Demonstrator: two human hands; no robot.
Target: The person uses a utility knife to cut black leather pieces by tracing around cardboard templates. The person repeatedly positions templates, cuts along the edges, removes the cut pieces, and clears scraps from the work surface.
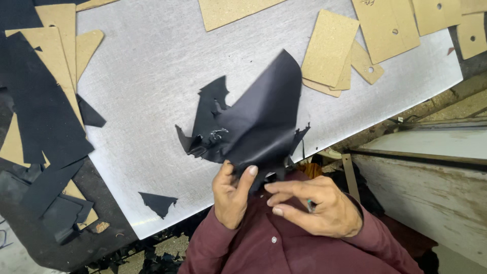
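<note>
I see a ragged dark leather piece (256,119) lifted off the grey cutting board (147,76), standing up at 12 o'clock from both hands. Left hand (231,195): thumb and fingers closed in a pinch on the piece's lower edge, thumb (247,177) pressed against its face. Right hand (317,205), at 3 o'clock from the left: fingers half-curled, fingertips just below the same edge; contact I cannot tell. A small dark offcut (158,203) lies on the board at 9 o'clock from the left hand. Cardboard templates (332,50) lie at 1 o'clock, well apart.
</note>
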